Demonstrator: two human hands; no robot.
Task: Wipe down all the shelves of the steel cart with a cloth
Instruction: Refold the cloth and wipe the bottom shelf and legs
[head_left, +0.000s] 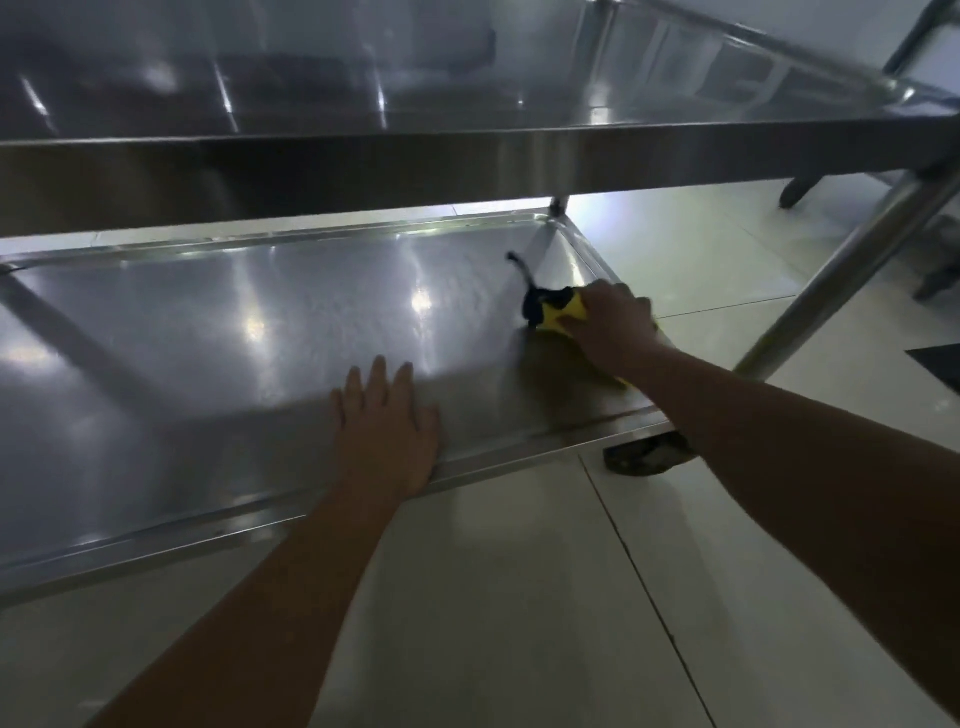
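Cloth (558, 312) is lying on the lower shelf (260, 332) of the cart (467, 161), near the right end of the shelf, and your right hand (610, 325) is pressing down on it. It is yellow with a dark part, and a thin dark tail of it is sticking up toward the far corner. Your fingers are bending over the cloth and gripping it, so this hand is closing on the cloth and holding nothing else.

Your left hand (387, 426) is resting flat on the same shelf, close to the front rim, with straight fingers that are spreading a little. It is holding nothing. The two hands are apart, the left one nearer to you and to the left of the cloth.

Above both hands the upper shelf (363, 78) is crossing the view, and its steel is reflecting the lights. At the right a leg (852, 270) of the cart is slanting down to the floor (519, 597), which is showing pale tiles. A wheel (649, 454) is sitting under the front right corner of the lower shelf.
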